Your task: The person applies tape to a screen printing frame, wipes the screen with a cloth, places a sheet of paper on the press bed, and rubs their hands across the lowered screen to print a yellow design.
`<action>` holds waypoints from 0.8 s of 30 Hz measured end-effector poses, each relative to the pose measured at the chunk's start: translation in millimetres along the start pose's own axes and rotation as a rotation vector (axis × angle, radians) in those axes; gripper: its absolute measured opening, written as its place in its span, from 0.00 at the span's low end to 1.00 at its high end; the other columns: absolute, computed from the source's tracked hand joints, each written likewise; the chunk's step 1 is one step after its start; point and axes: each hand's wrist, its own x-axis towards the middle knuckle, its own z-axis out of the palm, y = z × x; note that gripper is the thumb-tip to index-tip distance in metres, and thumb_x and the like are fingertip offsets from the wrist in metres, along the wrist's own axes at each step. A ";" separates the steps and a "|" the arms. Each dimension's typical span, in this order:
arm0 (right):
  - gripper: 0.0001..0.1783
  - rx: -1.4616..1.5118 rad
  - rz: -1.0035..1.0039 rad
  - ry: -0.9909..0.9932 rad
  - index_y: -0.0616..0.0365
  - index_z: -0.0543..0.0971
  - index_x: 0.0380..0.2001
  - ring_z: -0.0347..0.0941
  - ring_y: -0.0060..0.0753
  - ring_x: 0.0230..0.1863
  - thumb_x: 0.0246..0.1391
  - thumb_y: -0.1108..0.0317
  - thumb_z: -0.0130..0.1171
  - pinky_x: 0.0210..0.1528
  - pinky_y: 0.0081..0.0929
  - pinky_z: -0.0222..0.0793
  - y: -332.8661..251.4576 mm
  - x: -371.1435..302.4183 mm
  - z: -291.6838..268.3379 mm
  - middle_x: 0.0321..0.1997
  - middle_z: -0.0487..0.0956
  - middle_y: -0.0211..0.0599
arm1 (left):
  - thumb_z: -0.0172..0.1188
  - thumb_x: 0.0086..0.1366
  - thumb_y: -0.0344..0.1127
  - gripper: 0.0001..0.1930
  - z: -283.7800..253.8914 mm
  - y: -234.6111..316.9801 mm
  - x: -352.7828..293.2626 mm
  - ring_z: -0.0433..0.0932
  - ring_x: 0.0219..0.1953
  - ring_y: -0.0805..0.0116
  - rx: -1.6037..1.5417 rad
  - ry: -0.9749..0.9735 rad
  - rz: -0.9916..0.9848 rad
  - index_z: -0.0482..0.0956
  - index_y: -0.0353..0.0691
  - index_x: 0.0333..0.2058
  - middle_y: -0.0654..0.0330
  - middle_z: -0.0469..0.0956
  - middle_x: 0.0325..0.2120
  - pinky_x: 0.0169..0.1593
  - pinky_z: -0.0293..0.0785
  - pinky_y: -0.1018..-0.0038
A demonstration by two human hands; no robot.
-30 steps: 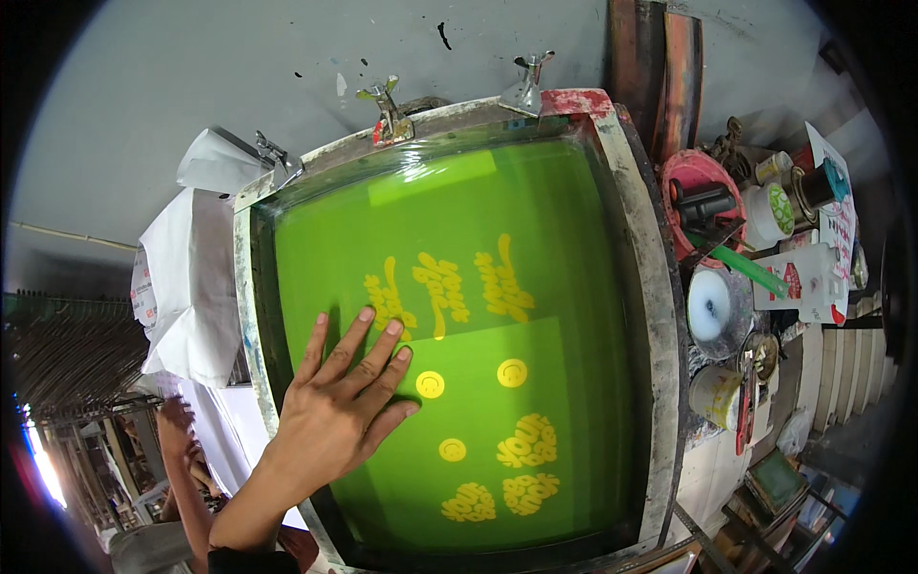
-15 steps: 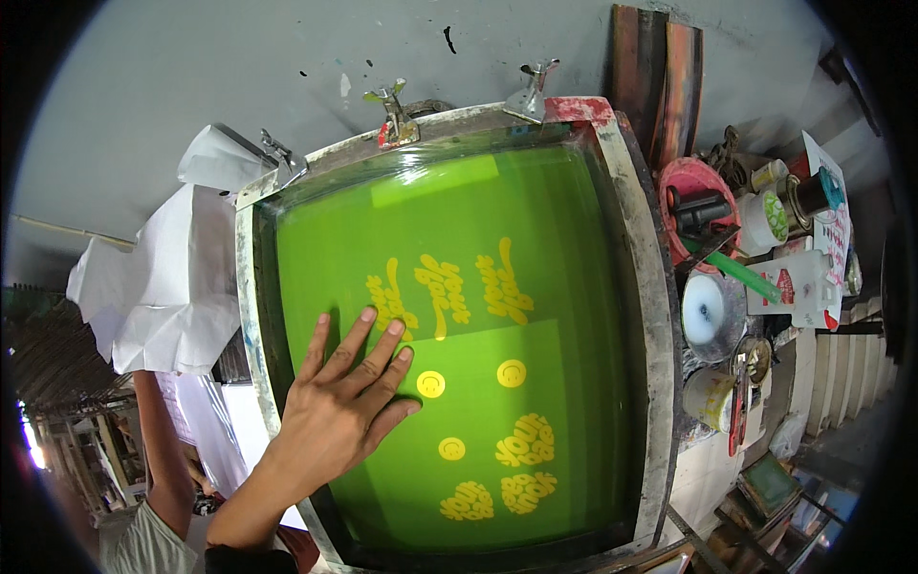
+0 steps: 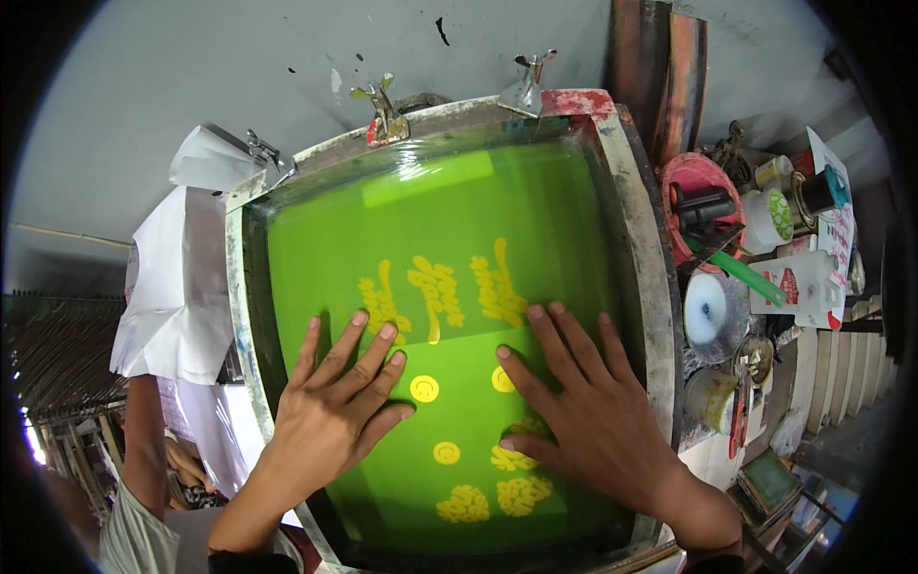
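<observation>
A screen-printing frame [image 3: 660,402] with worn, paint-stained edges lies in front of me. Its green mesh [image 3: 430,210] carries yellow lettering designs and small yellow smiley circles. My left hand [image 3: 335,407] rests palm down on the left part of the mesh, fingers spread, with nothing in it. On the right part, my right hand [image 3: 602,421] also lies flat with its fingers apart, partly covering a smiley and some lettering. Neither hand holds anything.
Metal wing-nut clamps [image 3: 387,115] grip the frame's far edge. At right stand a pink bucket [image 3: 676,177] of tools, a white tub [image 3: 705,308] and a jug [image 3: 801,287]. A co-worker's arm [image 3: 145,430] is at left below a white sheet [image 3: 182,306].
My right hand has come in from the lower right and now lies on the mesh. The left hand stays in place. At left, the white sheet has shifted slightly.
</observation>
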 end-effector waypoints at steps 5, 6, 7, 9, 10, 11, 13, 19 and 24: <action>0.41 0.031 -0.002 -0.028 0.50 0.72 0.68 0.50 0.55 0.80 0.59 0.37 0.58 0.75 0.66 0.51 4.1 0.9 3.6 0.77 0.59 0.58 | 0.71 0.62 0.48 0.26 -5.9 4.5 2.4 0.66 0.71 0.47 -0.028 -0.037 -0.036 0.85 0.36 0.52 0.52 0.77 0.63 0.73 0.54 0.38; 0.41 0.029 -0.002 -0.037 0.50 0.72 0.68 0.49 0.55 0.80 0.60 0.36 0.58 0.75 0.66 0.51 4.3 1.0 2.9 0.77 0.59 0.58 | 0.72 0.61 0.48 0.26 -5.0 4.4 2.6 0.66 0.72 0.48 -0.031 -0.045 -0.041 0.85 0.36 0.52 0.53 0.76 0.63 0.74 0.53 0.38; 0.41 0.026 -0.002 -0.044 0.50 0.72 0.68 0.49 0.55 0.80 0.60 0.36 0.58 0.75 0.67 0.51 4.9 1.3 2.7 0.77 0.59 0.57 | 0.73 0.60 0.48 0.26 -4.9 4.2 2.4 0.65 0.72 0.48 -0.032 -0.052 -0.045 0.84 0.37 0.52 0.54 0.76 0.64 0.74 0.53 0.38; 0.41 0.019 -0.007 -0.047 0.50 0.71 0.69 0.49 0.55 0.80 0.60 0.36 0.58 0.75 0.67 0.51 6.0 1.9 4.1 0.78 0.58 0.57 | 0.73 0.59 0.48 0.27 -4.9 4.1 2.1 0.64 0.73 0.48 -0.030 -0.063 -0.052 0.84 0.37 0.52 0.55 0.75 0.65 0.74 0.52 0.38; 0.41 0.014 -0.014 -0.050 0.50 0.71 0.69 0.48 0.55 0.81 0.60 0.36 0.58 0.75 0.67 0.51 6.0 3.0 4.3 0.78 0.58 0.57 | 0.73 0.59 0.48 0.27 -5.2 3.7 1.0 0.64 0.73 0.48 -0.030 -0.066 -0.058 0.84 0.37 0.52 0.55 0.75 0.65 0.74 0.52 0.38; 0.41 0.014 -0.015 -0.058 0.50 0.71 0.69 0.48 0.55 0.81 0.60 0.36 0.58 0.75 0.67 0.51 5.9 4.0 4.3 0.78 0.58 0.57 | 0.73 0.59 0.48 0.27 -5.4 3.6 -0.4 0.63 0.73 0.48 -0.030 -0.069 -0.064 0.84 0.37 0.52 0.55 0.74 0.65 0.74 0.52 0.38; 0.41 0.017 -0.017 -0.064 0.49 0.71 0.69 0.48 0.54 0.81 0.60 0.36 0.57 0.75 0.67 0.50 3.0 6.0 4.2 0.78 0.58 0.57 | 0.73 0.59 0.48 0.28 -6.6 2.2 -0.3 0.63 0.74 0.48 -0.026 -0.075 -0.052 0.83 0.37 0.53 0.55 0.73 0.67 0.74 0.53 0.37; 0.41 0.005 0.019 -0.036 0.49 0.70 0.70 0.48 0.54 0.81 0.59 0.40 0.61 0.75 0.69 0.49 0.4 0.9 6.5 0.78 0.58 0.56 | 0.73 0.60 0.48 0.29 -2.6 -1.5 -2.0 0.62 0.74 0.49 -0.018 -0.045 -0.009 0.82 0.40 0.57 0.56 0.71 0.69 0.73 0.54 0.37; 0.35 0.316 -0.006 0.118 0.58 0.74 0.63 0.60 0.60 0.74 0.57 0.52 0.68 0.74 0.63 0.55 -5.1 -47.7 7.1 0.72 0.65 0.59 | 0.72 0.61 0.48 0.28 -1.0 -1.6 -5.4 0.62 0.74 0.48 -0.010 -0.015 -0.002 0.83 0.38 0.55 0.55 0.73 0.67 0.73 0.53 0.37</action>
